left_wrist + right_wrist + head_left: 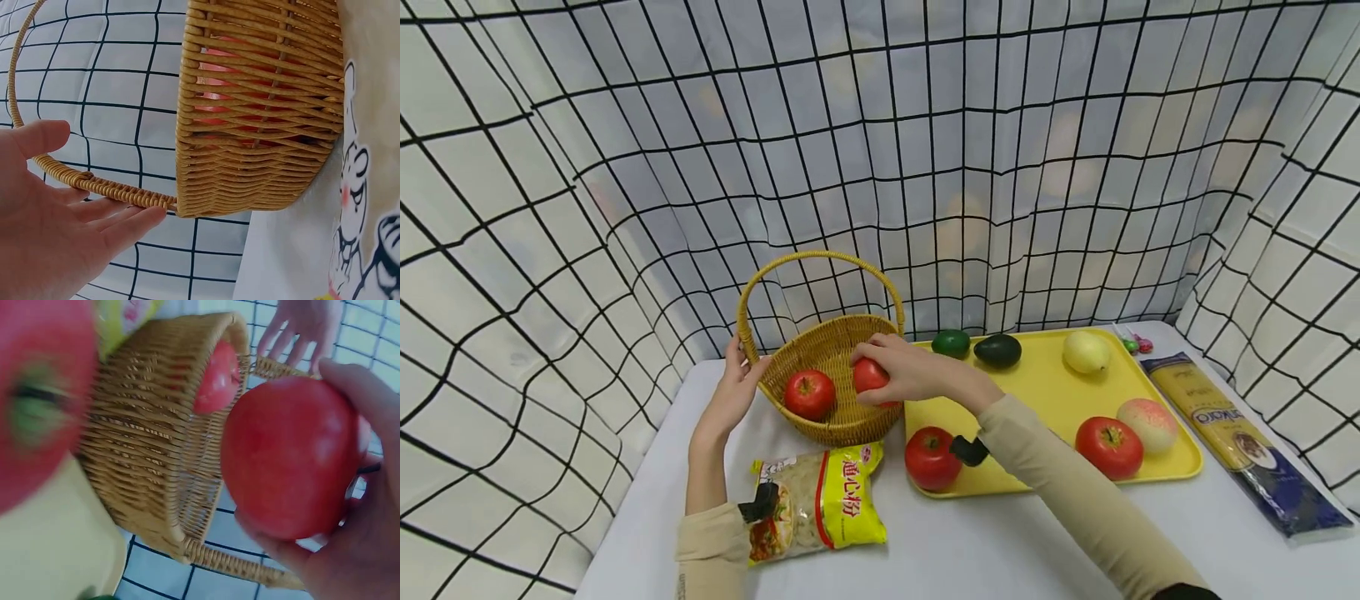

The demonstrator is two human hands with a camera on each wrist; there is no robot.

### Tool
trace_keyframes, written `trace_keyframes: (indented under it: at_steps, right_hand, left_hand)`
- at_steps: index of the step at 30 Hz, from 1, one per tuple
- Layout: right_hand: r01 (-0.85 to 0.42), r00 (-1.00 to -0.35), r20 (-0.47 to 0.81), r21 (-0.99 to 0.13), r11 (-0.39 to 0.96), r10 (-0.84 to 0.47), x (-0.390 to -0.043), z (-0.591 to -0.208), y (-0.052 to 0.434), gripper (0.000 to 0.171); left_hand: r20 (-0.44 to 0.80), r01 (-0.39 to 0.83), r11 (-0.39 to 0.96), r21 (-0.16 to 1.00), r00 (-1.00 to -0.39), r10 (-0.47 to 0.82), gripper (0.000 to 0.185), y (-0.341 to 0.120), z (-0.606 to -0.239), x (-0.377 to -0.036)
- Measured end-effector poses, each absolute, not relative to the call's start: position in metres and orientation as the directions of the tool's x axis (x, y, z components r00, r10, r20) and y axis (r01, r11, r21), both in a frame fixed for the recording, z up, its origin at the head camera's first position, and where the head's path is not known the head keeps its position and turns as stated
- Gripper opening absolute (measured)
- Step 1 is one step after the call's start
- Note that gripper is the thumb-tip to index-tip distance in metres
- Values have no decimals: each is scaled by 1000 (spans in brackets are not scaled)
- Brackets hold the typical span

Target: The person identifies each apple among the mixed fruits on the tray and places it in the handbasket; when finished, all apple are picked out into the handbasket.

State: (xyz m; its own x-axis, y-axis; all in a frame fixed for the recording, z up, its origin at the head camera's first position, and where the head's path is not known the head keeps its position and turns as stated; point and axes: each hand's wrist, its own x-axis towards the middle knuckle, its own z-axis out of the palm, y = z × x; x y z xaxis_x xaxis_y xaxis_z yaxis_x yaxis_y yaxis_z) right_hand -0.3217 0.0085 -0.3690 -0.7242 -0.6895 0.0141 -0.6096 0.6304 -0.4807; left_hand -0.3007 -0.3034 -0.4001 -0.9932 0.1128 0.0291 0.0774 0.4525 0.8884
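Note:
A yellow wicker basket (pixel 842 429) with a tall handle (pixel 822 255) stands on the table, tipped so its mouth faces me. One red apple (pixel 810 394) lies inside it. My right hand (pixel 913 371) holds a second red apple (pixel 290 456) at the right side of the basket mouth, thumb and fingers around the fruit. At the basket's left, my left hand (pixel 735 396) touches the foot of the handle. In the left wrist view its fingers (pixel 119 225) reach out nearly straight behind the wicker, with the thumb raised apart.
Right of the basket lies a yellow tray (pixel 1037 400) bearing two red apples (pixel 1108 447), two avocados (pixel 997 351), a peach (pixel 1150 425) and a yellow fruit (pixel 1086 352). A noodle bag (pixel 820 500) lies in front; a pasta packet (pixel 1247 450) and small candies (pixel 1138 343) lie right.

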Motion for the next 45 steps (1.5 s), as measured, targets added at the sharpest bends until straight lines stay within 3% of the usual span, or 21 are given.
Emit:
trace_keyframes:
  at_steps: [6, 11, 14, 18, 23, 31, 39, 45]
  right_hand:
    - [-561, -715, -69, -539, 629, -696, -373, -375, -29, 57]
    - [-530, -732, -118, -519, 671, -670, -391, -383, -57, 71]
    - [-486, -797, -99, -482, 729, -596, -394, -387, -74, 77]
    - [-335, -900, -83, -496, 801, -428, -395, -398, -95, 67]
    - [-208, -947, -108, -506, 837, -301, -393, -407, -113, 70]
    - [-174, -955, -120, -511, 842, -270, -397, -400, -125, 79]
    - [-118, -918, -266, -525, 843, -294, -390, -406, -131, 97]
    - [-154, -876, -350, -449, 880, -332, -389, -404, -129, 98]
  left_hand:
    - [9, 48, 424, 905, -995, 95, 87, -303, -411, -296]
    - [4, 38, 408, 912, -996, 84, 86, -301, -413, -296]
    - [9, 43, 402, 915, -996, 86, 85, -300, -414, -298]
    - [-1, 36, 407, 913, -996, 90, 85, -296, -417, -296]
    - [-15, 27, 409, 912, -995, 99, 86, -289, -419, -294]
    - [15, 54, 443, 895, -996, 92, 87, -288, -406, -295]
    - [4, 39, 446, 894, -997, 80, 86, -296, -407, -295]
    - [15, 43, 462, 886, -998, 66, 87, -304, -402, -297]
